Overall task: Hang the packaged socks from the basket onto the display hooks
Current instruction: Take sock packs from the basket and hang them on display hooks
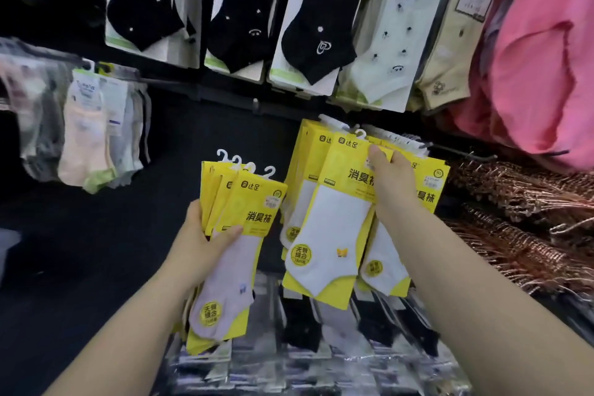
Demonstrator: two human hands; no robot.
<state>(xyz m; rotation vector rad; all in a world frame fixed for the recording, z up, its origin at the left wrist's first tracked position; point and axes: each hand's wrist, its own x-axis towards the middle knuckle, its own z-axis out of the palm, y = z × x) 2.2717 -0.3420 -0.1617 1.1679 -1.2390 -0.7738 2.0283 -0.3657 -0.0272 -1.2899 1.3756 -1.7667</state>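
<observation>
a black display wall (199, 145) fills the middle of the view. a bulky pink garment (540, 58) hangs at the right edge. along the top runs a row of black sock packs (244, 10) with small white dots, and to their right are white sock packs (385, 42). below the pink garment lies a heap of copper-coloured hangers (520, 222). at the left, a bunch of pastel socks (86, 138) hangs from a rod. along the bottom, dark and pale socks in clear wrappers (321, 331) lie in rows.

in the centre, a group of yellow sock packs (424, 190) hangs at the display hook (466, 153), whose bare metal tip sticks out to the right past them. the front pack (331, 225) holds a white sock with a small butterfly mark and tilts left at the bottom. whether its white hanger is on the hook i cannot tell.

the stack of sock packs (238, 254), yellow cards with pale socks, is held upright to the left of the hanging group and apart from it, its four white plastic hangers fanned at the top.

the left hand (202, 241) grips this stack at mid height, thumb across the front card, the other fingers curled round the left edge. the right hand (392, 183) holds the top right corner of the front pack, thumb on the card's face, the remaining fingers hidden behind it.
</observation>
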